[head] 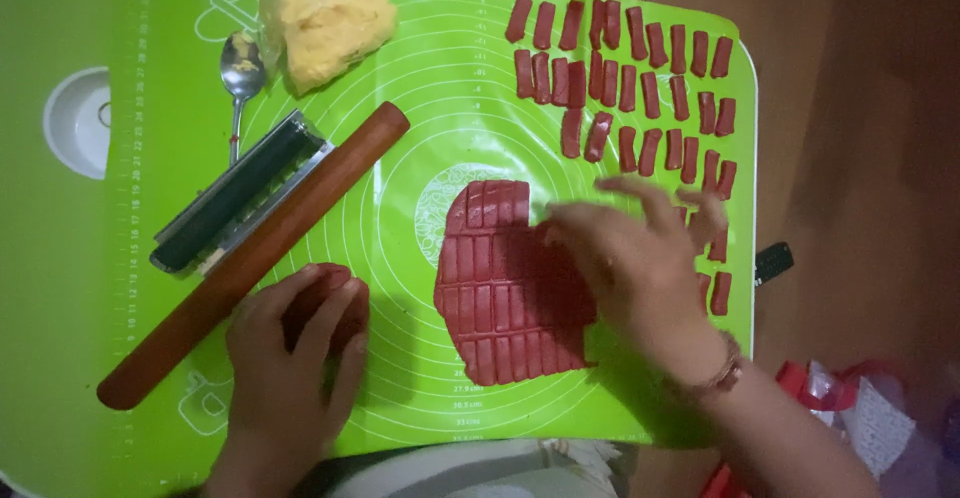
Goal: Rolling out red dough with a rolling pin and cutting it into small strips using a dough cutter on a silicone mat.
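From the head camera, the person is working over a green mat (420, 88) spread on the table. The left hand (290, 358), at 7 o'clock, is cupping a red dough ball (335, 293), fingers (330, 323) curled over it, probably to keep it from rolling. The right hand (640, 258), just right of centre, is resting on the right edge of the scored red dough sheet (500, 288), fingers spread wide and blurred; whether they are pinching a piece cannot be told. Cut red strips (625, 78) are lying in rows at 1 o'clock, apart from each other, likely so they don't stick. A rolling pin (255, 253) and a ridged cutter (235, 193) are lying side by side at 9 o'clock, with a spoon (240, 73) and bagged yellow dough (330, 28) at 11 o'clock.
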